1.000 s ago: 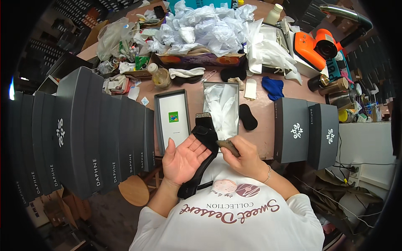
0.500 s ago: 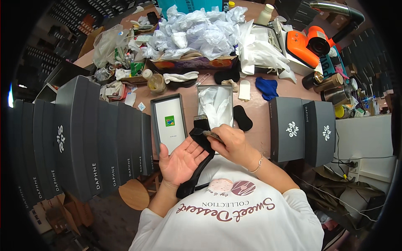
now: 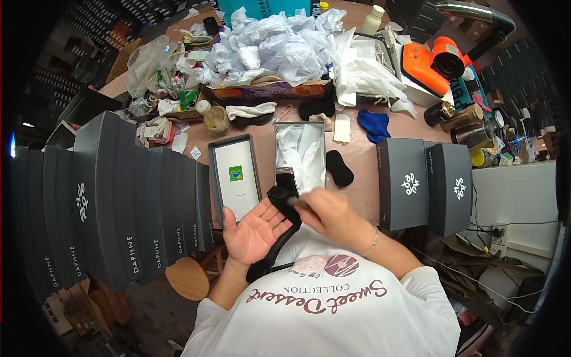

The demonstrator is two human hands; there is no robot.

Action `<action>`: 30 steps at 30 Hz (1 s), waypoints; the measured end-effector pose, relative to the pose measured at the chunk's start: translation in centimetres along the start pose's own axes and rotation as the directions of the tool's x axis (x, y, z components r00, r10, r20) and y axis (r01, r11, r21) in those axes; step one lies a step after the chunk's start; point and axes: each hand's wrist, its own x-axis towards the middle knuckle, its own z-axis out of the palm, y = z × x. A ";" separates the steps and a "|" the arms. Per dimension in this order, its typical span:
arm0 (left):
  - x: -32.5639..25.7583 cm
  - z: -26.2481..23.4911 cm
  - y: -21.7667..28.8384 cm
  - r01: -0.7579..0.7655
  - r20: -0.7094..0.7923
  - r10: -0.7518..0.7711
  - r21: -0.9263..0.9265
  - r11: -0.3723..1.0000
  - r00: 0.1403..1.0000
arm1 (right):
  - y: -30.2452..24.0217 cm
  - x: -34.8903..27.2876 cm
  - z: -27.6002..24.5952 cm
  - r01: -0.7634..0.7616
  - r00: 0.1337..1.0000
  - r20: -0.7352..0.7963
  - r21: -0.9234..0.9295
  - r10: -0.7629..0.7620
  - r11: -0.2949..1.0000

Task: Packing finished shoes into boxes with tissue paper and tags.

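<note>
My left hand (image 3: 256, 234) lies palm up with its fingers stretched out, the fingertips against a long, narrow black item (image 3: 282, 196). That item looks like a piece of black footwear, running from the box down to my shirt; its exact kind is hard to make out. Above it my right hand (image 3: 332, 215), a little blurred, is closed on a small greyish-brown piece (image 3: 299, 203) at the black item's edge. Just beyond is a grey open box (image 3: 325, 140) with white tissue paper (image 3: 291, 146). To its left lies a grey lid (image 3: 255, 160), white inside with a green square picture.
Dark shoe boxes (image 3: 101, 202) stand in a row at left; two more (image 3: 404, 184) stand at right. Crumpled white paper (image 3: 267, 47) fills a carton at the back. A black pad (image 3: 339, 168), a blue cloth (image 3: 373, 125) and an orange device (image 3: 425, 68) are on the table.
My right hand has moved slightly to the right and down across the black item, with the small piece still in its fingers. My left hand keeps its pose; the whole view has shifted slightly.
</note>
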 end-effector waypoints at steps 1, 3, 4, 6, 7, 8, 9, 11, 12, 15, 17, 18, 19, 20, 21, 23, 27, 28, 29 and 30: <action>0.2 0.0 0.0 0.020 0.018 -0.021 0.017 1.000 1.000 | 0.9 1.6 -0.1 0.021 0.998 -0.058 -0.039 -0.023 0.999; 0.1 0.2 0.0 0.051 0.064 -0.049 -0.028 0.998 0.997 | 2.0 3.9 -0.5 -0.053 0.959 -0.278 0.013 0.054 0.999; 0.1 0.4 0.1 0.039 0.065 -0.038 -0.018 0.999 0.997 | 2.1 3.6 -1.1 -0.164 0.950 -0.246 0.139 0.194 0.977; 0.1 0.3 0.4 0.017 0.050 -0.016 -0.022 1.000 0.999 | 2.5 2.2 -3.0 -0.380 0.883 -0.116 0.391 0.454 0.838; 0.2 0.0 0.4 0.016 0.048 -0.014 -0.032 0.999 0.999 | 2.5 1.4 -3.5 -0.483 0.826 -0.011 0.503 0.564 0.717; 0.3 -0.3 0.5 0.014 0.045 -0.012 -0.043 0.999 0.999 | 2.4 0.7 -3.7 -0.501 0.828 0.030 0.488 0.560 0.715; 0.3 -0.5 0.5 0.018 0.035 -0.016 -0.051 0.999 0.999 | 2.1 -0.2 -3.6 -0.523 0.824 0.072 0.478 0.562 0.706; 0.2 -0.5 0.4 0.012 0.027 -0.012 -0.013 1.000 1.000 | 1.8 -0.8 -3.7 -0.368 0.930 0.086 0.260 0.358 0.893; 0.4 -0.2 0.4 0.019 0.028 -0.020 0.013 1.000 0.999 | 1.4 -0.7 -3.5 -0.182 0.982 0.073 0.165 0.172 0.969; 0.6 0.5 0.5 0.055 0.034 -0.059 0.108 0.993 0.998 | -0.3 0.3 -2.1 0.281 0.949 0.196 -0.179 -0.246 0.943; 0.5 0.2 0.2 0.058 0.029 -0.062 0.135 0.989 0.998 | 0.4 0.4 -3.1 0.285 0.930 0.306 -0.242 -0.206 0.927; 0.4 -0.1 0.3 0.047 0.026 -0.052 0.150 0.988 0.998 | 1.1 -0.2 -3.5 0.237 0.938 0.316 -0.278 -0.145 0.931; 0.3 -0.4 0.3 0.028 0.035 -0.032 0.113 0.993 0.999 | 2.5 -0.8 -4.2 0.197 0.942 0.323 -0.317 -0.090 0.928; 0.1 -0.7 0.3 0.008 0.043 -0.011 0.075 0.997 0.999 | 3.4 -0.8 -4.6 0.158 0.944 0.328 -0.356 -0.035 0.921; 0.0 -0.9 0.3 -0.004 0.046 0.003 0.034 0.999 0.999 | 2.9 -0.4 -4.3 0.186 0.961 0.256 -0.318 -0.105 0.930; 0.0 -0.2 -0.2 0.000 0.024 -0.001 0.055 0.998 1.000 | 0.5 0.7 -3.1 0.241 0.969 0.117 -0.239 -0.218 0.941; -0.5 -0.3 -0.1 0.009 0.001 -0.009 0.080 0.997 1.000 | 1.3 0.0 -2.9 0.253 0.944 0.287 -0.310 -0.164 0.916; -0.7 -0.5 -0.1 0.001 -0.021 0.001 0.081 0.997 1.000 | 2.1 0.0 -3.9 0.208 0.948 0.305 -0.369 -0.094 0.906; -0.7 -0.4 0.0 -0.011 -0.011 0.012 0.091 0.996 1.000 | 2.1 0.0 -3.6 0.232 0.955 0.258 -0.341 -0.147 0.911; -0.4 0.1 0.0 -0.021 0.000 0.021 0.096 0.995 1.000 | 1.2 0.5 -3.3 0.255 0.958 0.212 -0.316 -0.194 0.914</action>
